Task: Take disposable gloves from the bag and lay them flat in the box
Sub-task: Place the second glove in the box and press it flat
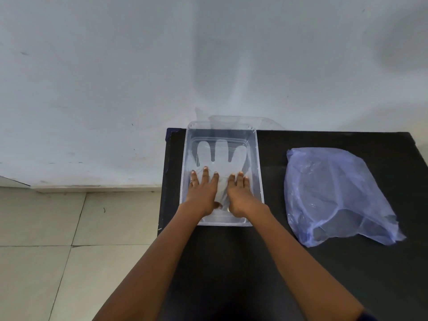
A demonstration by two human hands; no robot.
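We have both hands down inside the box point(259, 181), pressing the glove point(221, 158) flat against its floor. Our left hand point(202, 193) lies with fingers straight and spread over the glove's cuff end on the left; our right hand point(239, 195) lies beside it, fingers straight and closer together, on the right of the cuff. Neither hand grips anything; both are laid flat, palms down. The glove runs lengthwise along the box's long axis, straight away from us: its cuff is under our palms at the near end, and its fingers fan out toward the far wall, pointing at the back of the table point(324, 274). So the glove lies directly ahead of both hands, and the two are about equally near to it. The bag point(335, 193) sits on the table well apart to the right of the box, its open ragged mouth seemingly facing us, so we judge the right hand the closer one for fetching the next glove.
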